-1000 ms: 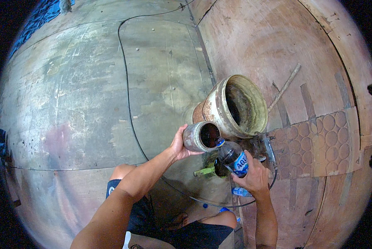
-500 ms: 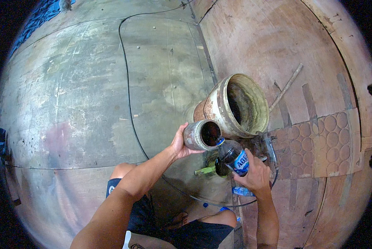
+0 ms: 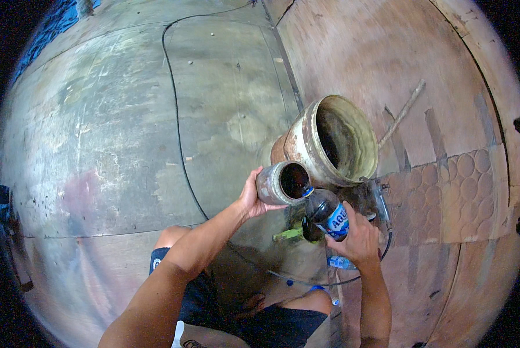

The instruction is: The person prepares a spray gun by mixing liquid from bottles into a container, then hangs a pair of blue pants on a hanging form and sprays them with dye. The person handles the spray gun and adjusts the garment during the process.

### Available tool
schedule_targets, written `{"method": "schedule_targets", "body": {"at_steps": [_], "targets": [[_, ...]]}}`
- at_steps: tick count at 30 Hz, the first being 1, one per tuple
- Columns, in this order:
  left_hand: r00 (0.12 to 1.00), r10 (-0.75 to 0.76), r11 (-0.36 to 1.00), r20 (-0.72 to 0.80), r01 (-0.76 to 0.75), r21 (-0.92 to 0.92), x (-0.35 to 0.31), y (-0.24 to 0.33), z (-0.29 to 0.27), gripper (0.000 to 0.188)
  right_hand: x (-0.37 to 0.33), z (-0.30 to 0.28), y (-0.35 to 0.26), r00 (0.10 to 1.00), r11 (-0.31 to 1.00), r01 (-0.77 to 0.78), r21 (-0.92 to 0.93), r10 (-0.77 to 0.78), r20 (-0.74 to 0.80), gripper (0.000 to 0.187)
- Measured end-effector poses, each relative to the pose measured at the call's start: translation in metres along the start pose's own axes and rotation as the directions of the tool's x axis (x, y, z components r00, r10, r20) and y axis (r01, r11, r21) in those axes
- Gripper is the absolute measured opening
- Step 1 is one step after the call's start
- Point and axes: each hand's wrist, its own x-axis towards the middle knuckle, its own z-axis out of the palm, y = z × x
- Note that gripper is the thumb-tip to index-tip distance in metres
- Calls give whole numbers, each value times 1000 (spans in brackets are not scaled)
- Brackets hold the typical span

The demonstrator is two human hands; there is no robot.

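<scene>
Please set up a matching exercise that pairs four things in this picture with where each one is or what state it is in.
Things:
1. small can
2. plastic bottle
3. large bucket
4. black cable

Places or states:
A. lies in a long curve across the floor
B. held tilted in the left hand, its dark open mouth next to the bottle's neck
C. stands on the floor just beyond both hands, open at the top
D. gripped in the right hand, with dark liquid inside

Pairs: 1-B, 2-D, 3-C, 4-A
</scene>
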Motion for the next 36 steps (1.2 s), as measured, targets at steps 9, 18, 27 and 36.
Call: {"method": "schedule_targets", "body": {"at_steps": [9, 18, 27, 36], "targets": [[999, -24, 999, -32, 23, -30, 2, -8, 7, 72, -6, 23, -3, 991, 939, -87, 334, 115, -64, 98], [1000, -23, 1000, 1, 23, -21, 13, -16, -2, 77, -32, 43, 4, 898, 708, -156, 689, 392, -200, 94], [996, 12, 1000, -84, -13, -21, 15, -10, -11, 79, -220, 39, 67, 228, 154, -63, 986, 964, -136, 80], [997, 36, 998, 73, -32, -59, 16, -5, -1, 77, -319, 38, 116, -258, 305, -237, 922, 895, -363, 74]]}}
